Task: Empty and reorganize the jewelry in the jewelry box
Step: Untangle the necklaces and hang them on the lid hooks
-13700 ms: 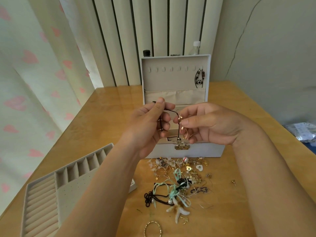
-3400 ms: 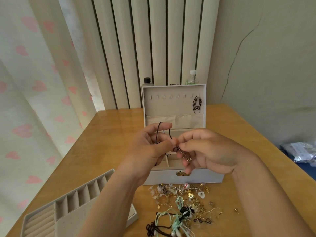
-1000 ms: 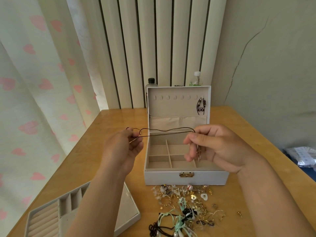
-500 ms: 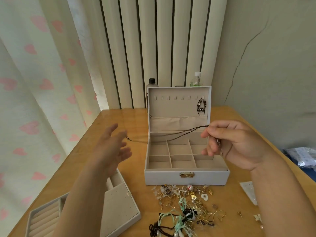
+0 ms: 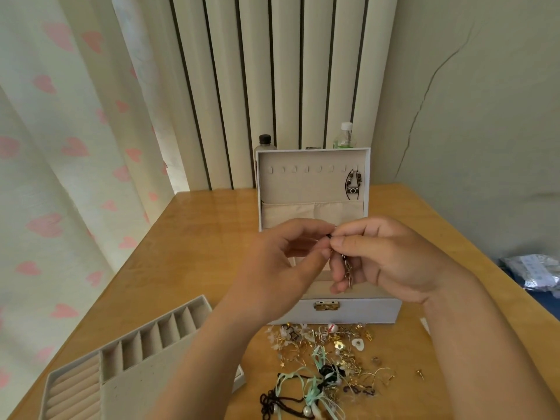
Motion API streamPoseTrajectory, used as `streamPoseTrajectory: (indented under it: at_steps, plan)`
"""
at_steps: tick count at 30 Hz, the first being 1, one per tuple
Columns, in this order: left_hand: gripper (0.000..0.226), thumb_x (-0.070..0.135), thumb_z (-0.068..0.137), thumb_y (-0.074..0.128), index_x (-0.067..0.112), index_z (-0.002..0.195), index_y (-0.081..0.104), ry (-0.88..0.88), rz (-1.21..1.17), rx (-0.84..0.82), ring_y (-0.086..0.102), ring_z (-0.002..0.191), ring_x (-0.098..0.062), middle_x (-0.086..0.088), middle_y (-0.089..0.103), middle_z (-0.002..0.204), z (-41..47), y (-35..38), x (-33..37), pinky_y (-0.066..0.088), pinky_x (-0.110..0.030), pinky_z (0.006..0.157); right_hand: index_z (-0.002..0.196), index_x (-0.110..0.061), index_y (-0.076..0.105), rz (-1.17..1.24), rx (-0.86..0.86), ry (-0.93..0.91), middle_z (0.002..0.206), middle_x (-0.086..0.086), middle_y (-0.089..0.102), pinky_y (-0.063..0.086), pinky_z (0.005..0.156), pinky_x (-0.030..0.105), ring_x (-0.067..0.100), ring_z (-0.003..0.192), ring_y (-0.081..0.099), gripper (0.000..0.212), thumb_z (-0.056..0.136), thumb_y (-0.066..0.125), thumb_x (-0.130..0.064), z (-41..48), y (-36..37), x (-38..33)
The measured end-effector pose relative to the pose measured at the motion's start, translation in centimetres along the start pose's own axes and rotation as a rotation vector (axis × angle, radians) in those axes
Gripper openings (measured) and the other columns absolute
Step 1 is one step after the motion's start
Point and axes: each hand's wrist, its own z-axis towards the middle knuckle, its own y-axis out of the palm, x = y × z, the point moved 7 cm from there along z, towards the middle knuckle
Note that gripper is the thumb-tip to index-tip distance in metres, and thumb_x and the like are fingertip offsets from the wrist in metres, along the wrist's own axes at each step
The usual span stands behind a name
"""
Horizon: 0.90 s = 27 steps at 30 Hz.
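where the two hands meet at the centre of the frame, the left hand (image 5: 281,268) pinches the dark tip of a necklace cord (image 5: 329,236) between thumb and forefinger, its other fingers loosely bent. the right hand (image 5: 391,262) pinches the same cord just beside it, and its lower fingers curl round a metal pendant chain (image 5: 349,272) that dangles against the palm. both hands hover in front of the open jewelry box (image 5: 363,310), hiding most of its compartments. inside the raised lid, a beaded piece (image 5: 353,183) hangs from a hook at the upper right. below the box, at lower centre, a loose pile of jewelry (image 5: 327,353) lies on the wooden table (image 5: 197,237). a grey divided tray (image 5: 127,356) sits at lower left. two bottles (image 5: 265,143) stand behind the lid.
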Motion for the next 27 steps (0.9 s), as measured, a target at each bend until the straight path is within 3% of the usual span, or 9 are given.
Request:
streamPoseTrajectory:
  at_steps: [7,10,12,14,16,20,24,27]
  plan:
    - [0.019,0.008,0.084,0.069,0.022,0.096,0.065,0.01,0.073,0.061,0.066,0.084,-0.012,0.009,0.068,0.089,-0.1,0.2,-0.1,0.053,-0.022,0.076,0.105,-0.002,0.072,-0.181,-0.074,0.026,0.086,0.021,0.073,0.057,0.072,0.037,0.028,0.075,0.067,0.018,0.097,0.055,-0.001,-0.9,0.1,-0.1]
    - [0.022,0.002,0.087,0.066,0.02,0.098,0.061,-0.143,0.061,0.179,0.064,0.082,-0.013,0.006,0.066,0.091,-0.1,-0.8,-1.3,0.056,-0.032,0.073,0.12,-0.007,0.065,-0.141,-0.023,0.022,0.092,0.025,0.073,0.058,0.075,0.041,0.031,0.079,0.069,0.026,0.098,0.052,0.002,-1.0,-0.2,-0.4]
    - [0.009,0.004,0.087,0.064,0.013,0.09,0.063,-0.283,0.008,0.268,0.063,0.07,-0.022,-0.002,0.065,0.079,-0.3,-1.7,-2.2,0.058,-0.041,0.068,0.116,-0.005,0.064,-0.079,0.051,0.002,0.092,0.026,0.073,0.059,0.076,0.044,0.034,0.08,0.07,0.025,0.098,0.049,0.005,-0.8,-0.4,-0.5]
    - [0.005,0.005,0.09,0.062,0.003,0.089,0.066,-0.381,-0.136,0.243,0.063,0.062,-0.021,-0.009,0.066,0.072,-0.4,-1.4,-2.6,0.059,-0.035,0.059,0.106,-0.002,0.065,-0.054,0.132,-0.045,0.094,0.024,0.074,0.057,0.083,0.051,0.035,0.083,0.071,0.019,0.098,0.049,0.005,-0.4,-0.6,-0.7]
    - [0.006,0.005,0.092,0.063,0.003,0.096,0.067,-0.403,-0.256,0.175,0.071,0.072,-0.022,-0.013,0.073,0.082,-0.3,-0.6,-2.5,0.061,-0.034,0.067,0.096,-0.003,0.071,-0.037,0.204,-0.108,0.098,0.02,0.074,0.056,0.088,0.053,0.033,0.088,0.072,0.017,0.096,0.055,0.003,0.0,-0.8,-0.9]
    - [0.014,0.011,0.09,0.07,0.011,0.103,0.067,-0.37,-0.319,0.198,0.072,0.098,-0.026,-0.009,0.074,0.102,-0.1,-0.6,-2.8,0.06,-0.045,0.086,0.084,-0.016,0.082,-0.105,0.329,-0.233,0.095,0.019,0.074,0.052,0.082,0.036,0.021,0.085,0.064,0.013,0.078,0.073,-0.023,0.2,-1.0,-1.8]
    - [0.016,0.015,0.089,0.073,0.007,0.103,0.071,-0.31,-0.349,0.079,0.072,0.097,-0.033,-0.016,0.075,0.098,-0.1,0.3,-2.3,0.058,-0.043,0.09,0.082,-0.014,0.081,-0.037,0.325,-0.245,0.091,0.012,0.077,0.052,0.073,0.027,0.016,0.081,0.069,0.017,0.088,0.067,-0.006,0.5,-0.5,-1.7]
    - [0.019,0.011,0.088,0.069,-0.001,0.102,0.069,-0.294,-0.39,0.077,0.072,0.086,-0.034,-0.018,0.075,0.092,-0.1,0.7,-1.9,0.06,-0.043,0.083,0.087,-0.017,0.082,-0.012,0.312,-0.196,0.094,0.01,0.077,0.046,0.077,0.038,0.023,0.085,0.064,0.012,0.082,0.071,-0.019,0.6,-0.2,-1.3]
